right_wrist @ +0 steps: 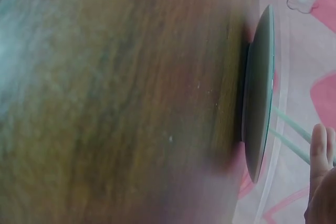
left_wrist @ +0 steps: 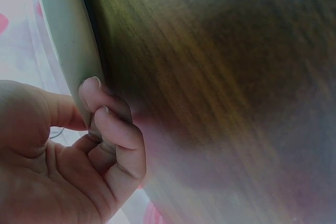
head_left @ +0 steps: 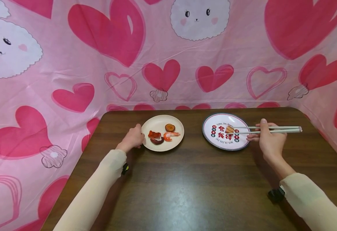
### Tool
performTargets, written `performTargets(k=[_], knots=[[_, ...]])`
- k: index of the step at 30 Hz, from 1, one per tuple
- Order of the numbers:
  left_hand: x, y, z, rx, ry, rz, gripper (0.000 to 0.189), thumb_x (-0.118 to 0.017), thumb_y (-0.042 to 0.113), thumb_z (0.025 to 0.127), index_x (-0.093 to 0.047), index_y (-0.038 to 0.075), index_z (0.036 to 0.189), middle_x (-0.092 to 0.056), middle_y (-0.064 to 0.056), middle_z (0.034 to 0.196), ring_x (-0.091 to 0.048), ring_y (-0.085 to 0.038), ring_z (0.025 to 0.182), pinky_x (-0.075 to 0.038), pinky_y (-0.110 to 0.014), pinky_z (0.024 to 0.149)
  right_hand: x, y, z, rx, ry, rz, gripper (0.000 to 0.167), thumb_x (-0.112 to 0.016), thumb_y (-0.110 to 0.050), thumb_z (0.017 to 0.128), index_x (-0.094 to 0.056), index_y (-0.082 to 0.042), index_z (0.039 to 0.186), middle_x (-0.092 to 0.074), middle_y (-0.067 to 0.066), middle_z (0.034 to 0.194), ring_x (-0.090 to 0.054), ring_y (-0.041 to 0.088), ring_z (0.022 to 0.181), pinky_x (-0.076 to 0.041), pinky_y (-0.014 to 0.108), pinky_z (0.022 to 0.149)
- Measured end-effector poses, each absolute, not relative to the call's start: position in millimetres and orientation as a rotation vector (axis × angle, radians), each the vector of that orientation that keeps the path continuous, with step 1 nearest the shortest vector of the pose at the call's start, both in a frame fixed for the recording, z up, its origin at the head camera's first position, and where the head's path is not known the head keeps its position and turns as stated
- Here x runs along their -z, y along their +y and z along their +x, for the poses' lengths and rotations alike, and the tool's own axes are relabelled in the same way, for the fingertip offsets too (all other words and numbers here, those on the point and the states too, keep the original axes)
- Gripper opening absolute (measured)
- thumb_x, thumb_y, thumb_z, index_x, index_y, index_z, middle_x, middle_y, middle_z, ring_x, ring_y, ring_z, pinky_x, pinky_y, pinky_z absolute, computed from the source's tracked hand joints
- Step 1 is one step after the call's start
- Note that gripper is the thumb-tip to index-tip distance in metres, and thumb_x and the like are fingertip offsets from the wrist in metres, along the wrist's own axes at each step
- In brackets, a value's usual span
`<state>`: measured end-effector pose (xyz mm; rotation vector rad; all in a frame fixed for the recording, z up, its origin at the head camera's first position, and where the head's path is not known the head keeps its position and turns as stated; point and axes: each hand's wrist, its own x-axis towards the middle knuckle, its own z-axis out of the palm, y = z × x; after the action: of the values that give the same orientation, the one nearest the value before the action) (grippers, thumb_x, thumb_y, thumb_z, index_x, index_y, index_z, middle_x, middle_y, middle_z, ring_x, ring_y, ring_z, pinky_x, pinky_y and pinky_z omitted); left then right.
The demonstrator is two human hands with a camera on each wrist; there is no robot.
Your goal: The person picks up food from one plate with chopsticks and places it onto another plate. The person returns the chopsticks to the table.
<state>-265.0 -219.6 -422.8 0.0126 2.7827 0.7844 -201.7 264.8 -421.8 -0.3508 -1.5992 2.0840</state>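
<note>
At the left rim of a cream plate [head_left: 156, 122], my left hand [head_left: 132, 138] grips the edge; in the left wrist view its curled fingers [left_wrist: 121, 135] hold the plate's rim. On that plate lie a shrimp [head_left: 168, 137], a round brown slice [head_left: 170, 127], a reddish-brown piece [head_left: 154, 134] and a dark curved piece [head_left: 157, 141]. My right hand [head_left: 271, 141] holds a pair of pale chopsticks [head_left: 289, 130]. Their tips are at a small tan food piece [head_left: 229, 129] over the middle of a white plate [head_left: 237, 122] with red characters and a blue rim.
Both plates stand on a dark brown wooden table [head_left: 168, 179], toward its far edge. Pink cloth [head_left: 185, 54] printed with hearts hangs behind and along the sides. Each wrist wears a dark device, the right one [head_left: 276, 195] under the sleeve.
</note>
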Motion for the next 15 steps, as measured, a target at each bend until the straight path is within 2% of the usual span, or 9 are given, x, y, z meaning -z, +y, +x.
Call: performTargets(k=[15], knots=[[423.5, -219.9, -263.9, -0.797, 2.806, 0.044, 0.025, -0.046, 0.010, 0.105, -0.044, -0.006, 0.125, -0.062, -0.018, 0.084, -0.063, -0.023, 0.056, -0.053, -0.036, 0.061, 420.1, 267.1, -198.8, -2.127, -1.612, -0.391, 0.036, -0.067, -0.027, 0.104, -0.065, 0.008, 0.100, -0.071, 0.012, 0.075, -0.073, 0.022, 0.052, -0.057, 0.035, 0.050]])
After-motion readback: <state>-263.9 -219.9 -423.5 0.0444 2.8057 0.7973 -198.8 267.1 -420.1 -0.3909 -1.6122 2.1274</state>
